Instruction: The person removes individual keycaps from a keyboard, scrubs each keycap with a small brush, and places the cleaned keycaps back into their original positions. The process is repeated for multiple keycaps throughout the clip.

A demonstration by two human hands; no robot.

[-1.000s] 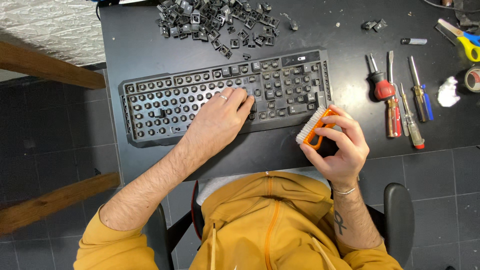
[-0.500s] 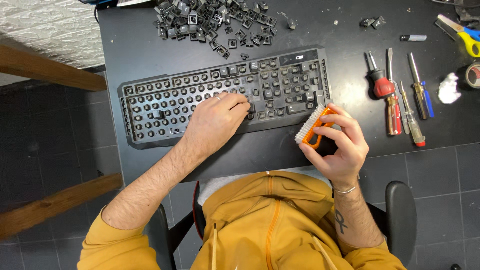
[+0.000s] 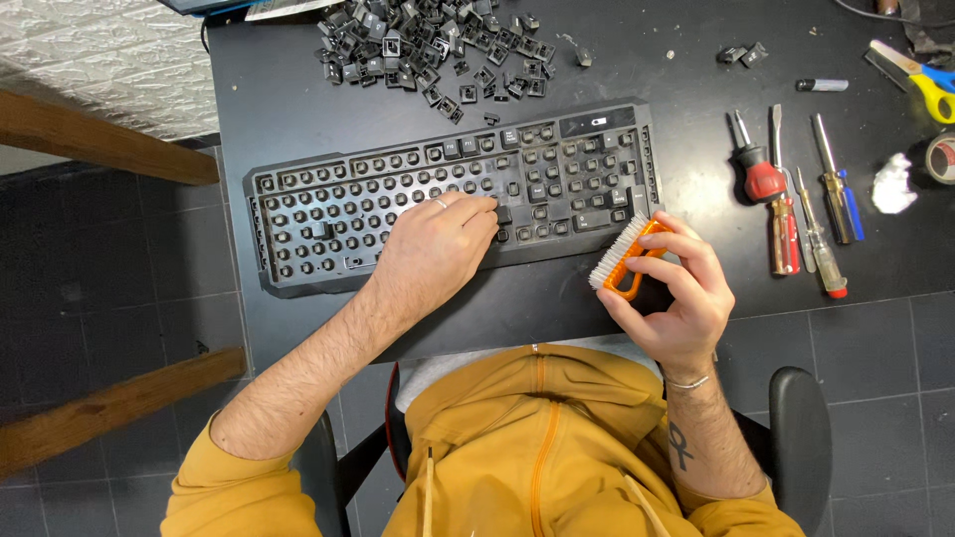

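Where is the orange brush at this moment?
In the head view, the orange brush is in the right hand, at the lower right corner of the keyboard, left of the screwdrivers.

The black worktop (image 3: pixel 298 109) carries a keyboard (image 3: pixel 453 194), loose keycaps (image 3: pixel 428 45), screwdrivers (image 3: pixel 796 199), scissors (image 3: pixel 915 72) and tape (image 3: pixel 940 157).

Left hand (image 3: pixel 433 249): we rest it flat on the keyboard (image 3: pixel 453 194), fingertips on a key near the middle.
Right hand (image 3: pixel 671 288): we hold an orange brush (image 3: pixel 625 261), white bristles just beside the keyboard's near right corner.
Keycaps (image 3: pixel 428 45): we see them piled on the desk (image 3: pixel 676 60) behind the keyboard.
Screwdrivers (image 3: pixel 796 199): side by side, right of the keyboard.
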